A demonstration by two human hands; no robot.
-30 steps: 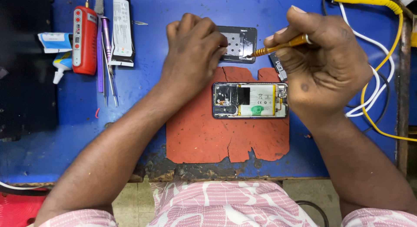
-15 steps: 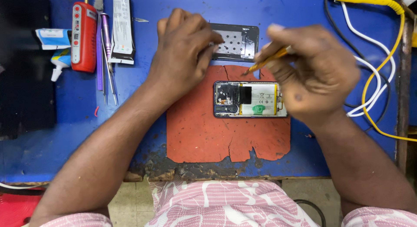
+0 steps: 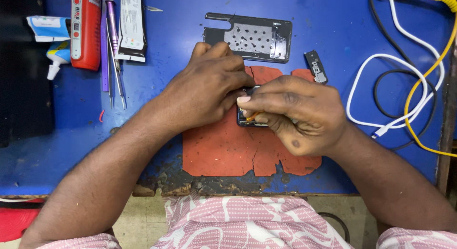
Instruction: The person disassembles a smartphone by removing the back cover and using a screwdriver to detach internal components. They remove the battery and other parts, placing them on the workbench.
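both hands closed over the opened phone

i see my right hand [image 3: 297,118] curled shut around a thin orange-handled tool [image 3: 251,117], whose tip i cannot make out beneath the fingers. my left hand [image 3: 209,89] is folded over the phone [image 3: 247,121], pressing down on its left end; only a small dark part of the phone shows between the two hands. the phone lies on a cracked red mat [image 3: 228,151] in the middle of the blue surface [image 3: 333,30]. just beyond the hands lies a black back cover [image 3: 252,37], with a small dark part [image 3: 316,66] beside it. white, black and yellow cables [image 3: 404,91] loop at the right. at the far left lie a red device [image 3: 85,30], tweezers [image 3: 114,53] and a small glue tube [image 3: 56,56].
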